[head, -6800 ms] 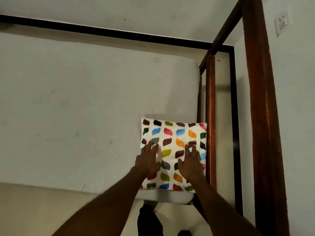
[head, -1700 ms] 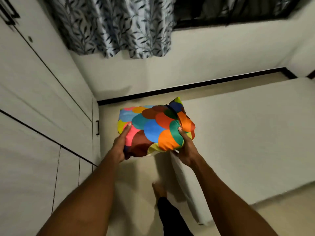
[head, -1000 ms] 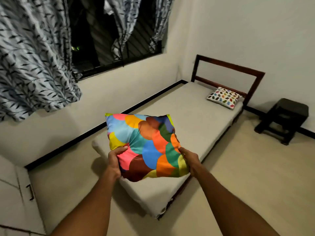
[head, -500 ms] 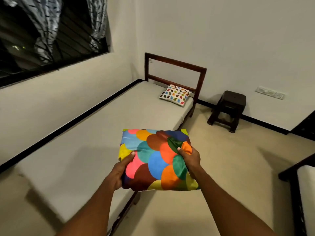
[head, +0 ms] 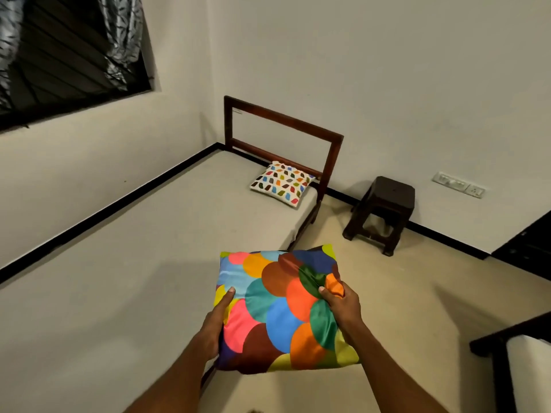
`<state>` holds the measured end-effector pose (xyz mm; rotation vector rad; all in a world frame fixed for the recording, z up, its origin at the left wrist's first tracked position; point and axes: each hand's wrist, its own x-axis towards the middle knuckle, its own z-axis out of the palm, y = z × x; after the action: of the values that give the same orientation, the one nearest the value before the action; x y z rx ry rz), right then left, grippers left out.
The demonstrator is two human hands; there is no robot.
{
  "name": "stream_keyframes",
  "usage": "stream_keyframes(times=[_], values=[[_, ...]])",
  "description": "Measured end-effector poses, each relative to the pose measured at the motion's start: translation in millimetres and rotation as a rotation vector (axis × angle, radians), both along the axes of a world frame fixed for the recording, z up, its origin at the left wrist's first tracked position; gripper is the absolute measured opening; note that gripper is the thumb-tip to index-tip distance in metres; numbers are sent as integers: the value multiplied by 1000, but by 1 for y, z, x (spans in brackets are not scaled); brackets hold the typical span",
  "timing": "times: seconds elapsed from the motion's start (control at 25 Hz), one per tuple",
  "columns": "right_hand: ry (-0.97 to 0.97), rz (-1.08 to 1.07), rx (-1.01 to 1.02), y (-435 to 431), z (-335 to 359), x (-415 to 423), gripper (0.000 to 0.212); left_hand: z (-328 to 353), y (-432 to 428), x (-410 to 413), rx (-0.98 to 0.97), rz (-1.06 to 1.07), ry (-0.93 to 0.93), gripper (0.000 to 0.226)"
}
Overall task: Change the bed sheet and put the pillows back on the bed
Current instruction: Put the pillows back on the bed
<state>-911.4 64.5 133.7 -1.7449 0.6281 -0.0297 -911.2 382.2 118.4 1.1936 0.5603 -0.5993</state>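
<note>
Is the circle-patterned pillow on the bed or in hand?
In hand. The left hand and right hand grip the circle-patterned pillow by its sides, over the mattress edge; only the white patterned pillow lies on it.

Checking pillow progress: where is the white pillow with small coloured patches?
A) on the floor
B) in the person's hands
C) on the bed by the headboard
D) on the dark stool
C: the white pillow lies on the bed beside the headboard; left hand and right hand hold the circle-print pillow.

Bed (head: 149,263) runs along left wall (head: 89,180), window (head: 68,55) above. Far pillow (head: 281,183) on its far-right corner, before headboard (head: 283,117). Stool (head: 384,210) right of headboard. Near pillow (head: 277,311) over bed's near edge.
</note>
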Motion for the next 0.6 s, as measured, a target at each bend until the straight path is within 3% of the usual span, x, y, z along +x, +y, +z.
stream_keyframes(times=[0.08,0.28,0.6], values=[[-4,6,-29,-31,6,46,12,-7,-34,43,32,35,27,83],[-25,-1,-56,-101,0,147,14,-5,-117,146,292,123,-6,60],[14,137,-87,-237,-14,335,10,-30,-262,315,540,147,-62,45]])
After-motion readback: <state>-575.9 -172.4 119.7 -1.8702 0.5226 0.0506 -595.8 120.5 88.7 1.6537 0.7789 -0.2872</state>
